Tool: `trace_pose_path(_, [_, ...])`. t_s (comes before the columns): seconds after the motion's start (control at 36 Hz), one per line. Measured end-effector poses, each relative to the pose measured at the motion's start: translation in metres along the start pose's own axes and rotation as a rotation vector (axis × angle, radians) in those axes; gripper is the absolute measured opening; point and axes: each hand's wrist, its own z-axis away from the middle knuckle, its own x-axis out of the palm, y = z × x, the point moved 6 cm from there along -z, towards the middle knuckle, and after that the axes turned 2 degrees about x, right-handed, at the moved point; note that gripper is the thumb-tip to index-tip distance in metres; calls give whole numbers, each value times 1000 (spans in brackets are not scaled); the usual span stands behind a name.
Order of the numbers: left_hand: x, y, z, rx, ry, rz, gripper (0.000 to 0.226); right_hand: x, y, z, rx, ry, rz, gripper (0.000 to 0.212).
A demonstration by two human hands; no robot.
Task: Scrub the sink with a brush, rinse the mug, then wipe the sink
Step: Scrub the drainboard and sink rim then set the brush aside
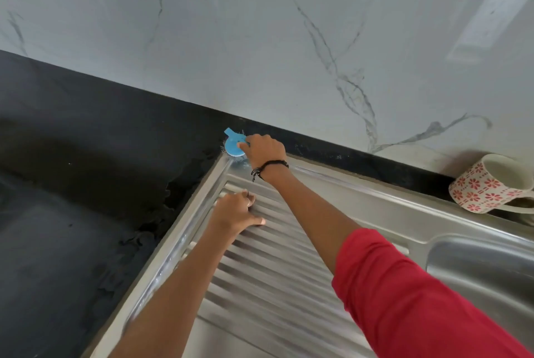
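Left hand (235, 211) resting loosely on sink (289, 285) drainboard; right hand (264, 151) gripping blue brush (233, 146) at corner

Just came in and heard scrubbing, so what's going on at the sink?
A person is scrubbing the far corner of the steel sink's drainboard with a blue brush, which the right hand grips. The left hand rests on the ridged drainboard. A red-flowered mug lies tipped on its side at the back edge of the sink, untouched. The basin is at the right.
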Motion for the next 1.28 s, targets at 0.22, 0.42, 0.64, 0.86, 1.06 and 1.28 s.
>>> trace_pose_path(0.22, [-2, -1, 0, -26, 0, 7, 65, -9, 34, 19, 6, -23, 10, 40])
trace_pose_path(0.42, [-3, -1, 3, -49, 12, 31, 60, -24, 96, 78, 133, -18, 23, 42])
trace_pose_path(0.64, [-1, -1, 5, -36, 32, 130, 62, -25, 95, 87, 170, 0, 105, 36])
trace_pose_path(0.86, [0, 2, 2, -14, 16, 47, 63, 1, 12, 20, 64, -86, -34, 36])
trace_pose_path(1.06, [0, 1, 1, 11, 4, 0, 70, -9, 49, 53, 111, -73, -9, 34])
trace_pose_path(1.28, [-2, 1, 4, 21, 2, 29, 69, -40, 130, 86, 336, -123, 3, 38])
